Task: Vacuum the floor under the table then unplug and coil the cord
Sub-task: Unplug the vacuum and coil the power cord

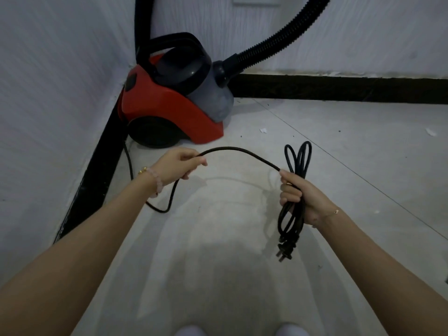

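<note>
A red and black canister vacuum [169, 100] stands in the corner of the room, its ribbed black hose [286, 37] rising up to the right. The black cord [242, 151] arcs between my hands. My right hand [300, 192] grips a bundle of several cord loops; loops stick out above the fist and the plug [286, 251] dangles below it. My left hand [181, 163] pinches the loose cord farther along. From there the cord drops to the floor, bends near the wall and runs back to the vacuum.
Pale tiled floor [339, 166] with small white scraps [263, 130] near the far wall. White walls with a black skirting board [339, 89] meet at the corner. A wall plate [257, 0] sits at the top edge. My feet show at the bottom.
</note>
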Available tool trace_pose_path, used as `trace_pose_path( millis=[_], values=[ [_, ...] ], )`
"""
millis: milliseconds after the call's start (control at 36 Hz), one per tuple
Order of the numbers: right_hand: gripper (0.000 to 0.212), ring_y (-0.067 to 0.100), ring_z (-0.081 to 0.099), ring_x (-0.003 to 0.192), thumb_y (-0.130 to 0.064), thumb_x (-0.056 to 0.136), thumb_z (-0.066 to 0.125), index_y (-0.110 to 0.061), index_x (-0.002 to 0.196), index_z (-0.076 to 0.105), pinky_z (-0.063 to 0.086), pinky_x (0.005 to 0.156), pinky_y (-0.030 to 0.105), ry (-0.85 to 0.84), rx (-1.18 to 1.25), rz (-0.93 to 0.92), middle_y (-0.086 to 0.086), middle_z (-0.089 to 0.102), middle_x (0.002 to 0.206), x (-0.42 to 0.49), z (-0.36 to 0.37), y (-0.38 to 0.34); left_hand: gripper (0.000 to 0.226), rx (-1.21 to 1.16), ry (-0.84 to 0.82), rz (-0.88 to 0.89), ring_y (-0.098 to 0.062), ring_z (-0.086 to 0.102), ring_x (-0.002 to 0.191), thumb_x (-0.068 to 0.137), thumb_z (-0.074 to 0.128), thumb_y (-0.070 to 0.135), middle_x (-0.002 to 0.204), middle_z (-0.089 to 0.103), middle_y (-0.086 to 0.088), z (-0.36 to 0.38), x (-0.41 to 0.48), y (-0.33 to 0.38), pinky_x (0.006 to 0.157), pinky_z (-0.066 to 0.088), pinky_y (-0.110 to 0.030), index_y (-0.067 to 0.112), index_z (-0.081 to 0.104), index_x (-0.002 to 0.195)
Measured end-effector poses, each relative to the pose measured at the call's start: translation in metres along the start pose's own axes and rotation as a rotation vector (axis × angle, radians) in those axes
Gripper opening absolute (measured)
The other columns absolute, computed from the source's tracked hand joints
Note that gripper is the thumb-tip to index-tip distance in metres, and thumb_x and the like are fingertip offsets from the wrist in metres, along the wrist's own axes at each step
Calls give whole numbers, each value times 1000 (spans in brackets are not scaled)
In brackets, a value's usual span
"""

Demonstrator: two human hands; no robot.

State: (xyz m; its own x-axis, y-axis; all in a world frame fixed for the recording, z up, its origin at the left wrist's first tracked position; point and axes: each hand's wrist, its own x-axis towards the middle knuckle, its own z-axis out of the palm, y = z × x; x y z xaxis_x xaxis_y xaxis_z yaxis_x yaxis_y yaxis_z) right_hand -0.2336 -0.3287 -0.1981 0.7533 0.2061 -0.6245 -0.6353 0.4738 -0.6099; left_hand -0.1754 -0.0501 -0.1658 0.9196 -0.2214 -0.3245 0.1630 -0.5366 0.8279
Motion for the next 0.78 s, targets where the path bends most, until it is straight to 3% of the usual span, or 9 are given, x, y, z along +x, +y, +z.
trace_pose_path(
  millis=[111, 222, 306, 361, 417, 500, 583, 694, 778],
  values=[
    [44, 6, 28, 30, -18, 93, 56, -23, 52, 42, 44, 44, 20, -27, -155, -31, -9, 26, 36, 2, 5, 12, 25, -183, 105, -58, -10, 33, 53, 95, 46, 27, 67, 38, 1, 26, -1, 3, 47, 34, -17, 17, 66, 84],
    [39, 8, 31, 35, -13, 90, 60, -23, 54, 50, 44, 50, 24, -81, -225, -65, -6, 28, 40, 6, 27, 28, 26, -288, -24, -137, -9, 32, 51, 98, 38, 21, 65, 39, 1, 61, -5, 23, 46, 31, -20, 14, 61, 89],
    [8, 10, 37, 38, -21, 80, 67, -17, 77, 61, 45, 53, 26, -82, -162, -104, -5, 34, 43, 7, 41, 27, 29, -128, -154, -147, -12, 40, 58, 98, 34, 23, 70, 46, -3, 81, -12, 34, 53, 36, -24, 8, 59, 101],
    [26, 9, 40, 42, -26, 77, 68, -12, 99, 64, 47, 53, 24, -79, -153, -115, -4, 38, 48, 9, 44, 24, 33, 77, -185, -86, -24, 54, 73, 99, 32, 23, 87, 57, -15, 85, -15, 39, 60, 39, -27, 5, 59, 108],
    [34, 8, 44, 45, -27, 78, 69, -12, 108, 65, 49, 53, 23, -86, -190, -134, -2, 44, 56, 10, 46, 21, 34, 187, -205, -35, -34, 57, 100, 100, 29, 20, 111, 59, -23, 86, -17, 42, 67, 36, -24, 3, 57, 112],
    [28, 7, 48, 47, -23, 85, 67, -12, 111, 68, 49, 52, 21, -80, -247, -139, -1, 52, 61, 11, 49, 21, 37, 296, -265, -9, -33, 56, 106, 102, 27, 24, 115, 61, -21, 87, -19, 43, 72, 35, -23, 5, 57, 111],
    [16, 9, 47, 46, -21, 85, 69, -8, 96, 69, 49, 53, 22, -44, -283, -157, -1, 50, 56, 12, 52, 22, 37, 341, -311, 6, -29, 58, 100, 101, 27, 25, 107, 63, -17, 88, -21, 43, 67, 33, -20, 6, 58, 108],
    [18, 10, 52, 43, -25, 84, 69, -12, 73, 62, 51, 54, 25, 57, -192, -168, -3, 50, 51, 16, 49, 20, 31, 183, -386, -1, -13, 45, 63, 99, 37, 31, 68, 47, 1, 81, -21, 31, 57, 37, -23, 13, 58, 85],
    [28, 7, 53, 43, -28, 89, 63, -17, 64, 55, 49, 54, 24, 113, -50, -182, -7, 52, 52, 20, 36, 10, 23, 246, -397, 7, -9, 46, 62, 94, 49, 28, 71, 53, 2, 65, -20, 6, 61, 40, -23, 10, 63, 87]
  ],
)
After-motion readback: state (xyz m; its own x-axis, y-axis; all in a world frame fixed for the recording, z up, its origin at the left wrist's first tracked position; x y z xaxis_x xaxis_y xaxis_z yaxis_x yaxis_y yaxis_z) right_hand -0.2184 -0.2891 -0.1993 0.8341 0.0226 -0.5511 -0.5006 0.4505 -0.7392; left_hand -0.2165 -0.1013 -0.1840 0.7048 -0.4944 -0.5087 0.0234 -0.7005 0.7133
